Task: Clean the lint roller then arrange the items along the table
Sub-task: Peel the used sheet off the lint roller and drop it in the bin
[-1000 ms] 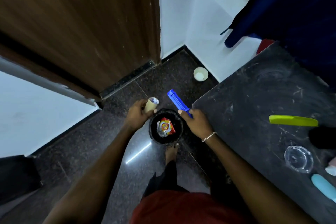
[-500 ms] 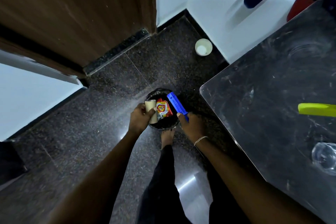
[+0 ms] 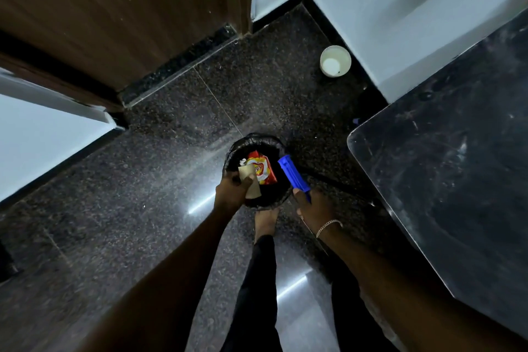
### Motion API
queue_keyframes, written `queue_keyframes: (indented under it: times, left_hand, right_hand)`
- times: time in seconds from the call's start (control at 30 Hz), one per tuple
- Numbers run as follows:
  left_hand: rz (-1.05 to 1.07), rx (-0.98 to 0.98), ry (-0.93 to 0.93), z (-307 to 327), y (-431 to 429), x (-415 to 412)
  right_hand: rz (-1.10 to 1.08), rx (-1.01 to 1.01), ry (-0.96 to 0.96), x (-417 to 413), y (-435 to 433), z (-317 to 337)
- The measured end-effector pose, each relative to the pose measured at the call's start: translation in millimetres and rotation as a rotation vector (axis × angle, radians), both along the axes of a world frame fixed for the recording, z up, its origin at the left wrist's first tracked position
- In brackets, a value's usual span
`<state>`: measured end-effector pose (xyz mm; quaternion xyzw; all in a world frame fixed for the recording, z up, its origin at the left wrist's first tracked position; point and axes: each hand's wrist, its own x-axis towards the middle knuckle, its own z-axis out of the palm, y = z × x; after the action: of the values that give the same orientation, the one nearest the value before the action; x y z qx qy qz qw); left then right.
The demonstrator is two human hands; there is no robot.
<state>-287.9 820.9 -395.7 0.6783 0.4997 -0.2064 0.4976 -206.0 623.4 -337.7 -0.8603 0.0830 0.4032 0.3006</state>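
Left grip (image 3: 232,192) pinches cardboard core (image 3: 248,176) above trash bin (image 3: 257,138), centre frame; right grip (image 3: 314,206) clasps blue lint roller handle (image 3: 293,174). Cleaning step; next: release core.

It looks like a room in a home: a brown wooden door (image 3: 114,8) set between white walls (image 3: 371,8) above a polished dark granite floor (image 3: 143,194). A small bin (image 3: 237,148) lined with a black bag holds a snack wrapper (image 3: 261,170) near a scuffed dark table (image 3: 443,166), and a white cup (image 3: 335,61) stands by the wall.
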Motion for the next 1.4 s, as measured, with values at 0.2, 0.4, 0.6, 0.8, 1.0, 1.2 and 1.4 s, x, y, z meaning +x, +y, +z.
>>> queue_keyframes:
  times: [0.2, 0.4, 0.6, 0.8, 1.0, 1.2, 1.4]
  left_hand:
    - [-0.15, 0.048, -0.089, 37.8, 0.6, -27.1]
    - [-0.33, 0.212, -0.177, 109.3, 11.6, -54.9]
    - [-0.423, 0.36, -0.305, 176.8, 16.5, -52.0]
    - [-0.553, 0.472, -0.404, 227.5, 11.0, -23.8]
    - [-0.652, 0.556, -0.463, 282.0, 2.1, 9.4]
    - [-0.718, 0.598, -0.526, 334.8, -13.3, 32.5]
    - [-0.847, 0.621, -0.586, 367.2, -45.7, 54.7]
  right_hand:
    - [-0.037, 0.049, 0.016, -8.0, -0.2, 21.9]
    - [-0.036, 0.111, -0.009, -15.8, 4.7, 76.0]
    - [-0.02, 0.191, -0.045, -15.2, 10.6, 137.1]
    - [-0.096, 0.304, -0.14, -3.9, 12.7, 189.1]
    - [-0.082, 0.344, -0.26, 14.0, -0.3, 240.2]
    - [-0.129, 0.386, -0.339, 14.4, -26.1, 285.0]
    - [-0.233, 0.395, -0.386, 6.1, -68.9, 310.6]
